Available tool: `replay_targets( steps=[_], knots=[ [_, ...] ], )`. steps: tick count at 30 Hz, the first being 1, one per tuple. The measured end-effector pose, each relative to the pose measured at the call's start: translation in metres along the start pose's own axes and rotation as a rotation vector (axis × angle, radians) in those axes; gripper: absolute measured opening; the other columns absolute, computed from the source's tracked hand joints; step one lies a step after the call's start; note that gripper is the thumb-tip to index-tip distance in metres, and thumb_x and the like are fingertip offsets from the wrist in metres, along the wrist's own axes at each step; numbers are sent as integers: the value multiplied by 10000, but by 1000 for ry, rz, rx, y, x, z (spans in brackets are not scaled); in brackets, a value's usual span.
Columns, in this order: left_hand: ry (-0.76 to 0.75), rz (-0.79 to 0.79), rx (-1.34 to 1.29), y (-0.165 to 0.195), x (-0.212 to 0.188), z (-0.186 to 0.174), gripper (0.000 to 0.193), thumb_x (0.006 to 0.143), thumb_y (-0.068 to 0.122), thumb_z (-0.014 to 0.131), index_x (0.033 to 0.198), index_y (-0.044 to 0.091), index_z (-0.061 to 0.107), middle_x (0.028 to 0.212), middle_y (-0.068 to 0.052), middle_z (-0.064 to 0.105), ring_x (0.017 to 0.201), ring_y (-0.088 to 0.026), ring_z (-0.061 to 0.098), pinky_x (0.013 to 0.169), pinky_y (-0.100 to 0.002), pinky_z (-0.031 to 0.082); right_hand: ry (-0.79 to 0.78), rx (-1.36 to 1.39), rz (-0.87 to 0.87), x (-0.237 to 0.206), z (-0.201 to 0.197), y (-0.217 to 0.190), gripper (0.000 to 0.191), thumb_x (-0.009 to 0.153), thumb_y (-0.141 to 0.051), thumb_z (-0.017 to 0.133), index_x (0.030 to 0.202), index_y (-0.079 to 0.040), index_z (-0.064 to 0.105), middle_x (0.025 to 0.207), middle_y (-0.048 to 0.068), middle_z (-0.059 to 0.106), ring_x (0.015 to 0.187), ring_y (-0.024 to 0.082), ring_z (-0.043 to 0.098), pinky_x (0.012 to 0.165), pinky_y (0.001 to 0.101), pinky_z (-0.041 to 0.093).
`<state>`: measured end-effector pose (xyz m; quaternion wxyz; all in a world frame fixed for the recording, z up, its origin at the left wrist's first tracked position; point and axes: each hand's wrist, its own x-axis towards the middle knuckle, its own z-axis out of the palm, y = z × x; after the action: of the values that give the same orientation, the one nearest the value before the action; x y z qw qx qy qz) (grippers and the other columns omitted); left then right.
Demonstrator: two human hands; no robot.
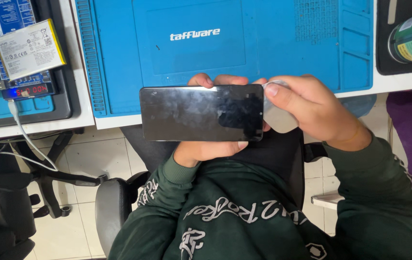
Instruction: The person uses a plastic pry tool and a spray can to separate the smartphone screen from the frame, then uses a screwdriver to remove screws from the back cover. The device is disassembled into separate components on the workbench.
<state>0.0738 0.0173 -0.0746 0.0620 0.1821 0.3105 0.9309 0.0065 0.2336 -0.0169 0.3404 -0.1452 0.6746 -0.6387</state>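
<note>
The left hand (201, 150) cradles a dark smartphone (201, 113) from beneath, palm up, its fingers (207, 80) curled over the far long edge and the thumb on the near edge. The right hand (312, 108) comes in from the right, thumb and fingers closed on a thin grey pick (279, 118) pressed at the phone's right end. The phone hangs level just in front of the white worktop (398, 82) and its blue mat (225, 43). Below are pale floor tiles (90, 149) and a black chair (114, 202).

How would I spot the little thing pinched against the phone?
Start at the blue mat; just below its edge both hands hold a black phone. At its right end, the right hand pinches a thin pick, pale and translucent against the dark glass.
</note>
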Motion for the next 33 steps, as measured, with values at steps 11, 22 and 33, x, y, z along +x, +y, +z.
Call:
replay_targets(
  steps=[11, 22, 33],
  knots=[
    [-7, -50, 12, 7, 5, 2, 782, 843, -161, 767, 1380, 192, 320, 1469, -117, 453, 1248, -390, 646, 1038, -575, 602, -59, -51, 16, 4, -17, 11, 391, 1082, -269, 476, 1135, 56, 688, 914, 24, 722, 844, 90, 662, 780, 241, 550],
    [-27, -80, 46, 23, 12, 0, 925, 815, -157, 778, 1517, 183, 280, 1455, -144, 483, 1339, -366, 579, 1052, -566, 551, 18, -98, 65, 3, -19, 13, 346, 1131, -247, 523, 1165, 68, 661, 1012, 83, 637, 932, 113, 556, 787, 267, 465],
    [109, -107, -190, 17, 27, 7, 886, 904, 102, 637, 1640, 46, 146, 1521, -291, 494, 1309, -365, 547, 1122, -477, 443, 92, 348, -210, -5, 5, -3, 415, 1100, -99, 515, 1497, -25, 417, 1089, 199, 695, 954, 283, 732, 869, 363, 601]
  ],
)
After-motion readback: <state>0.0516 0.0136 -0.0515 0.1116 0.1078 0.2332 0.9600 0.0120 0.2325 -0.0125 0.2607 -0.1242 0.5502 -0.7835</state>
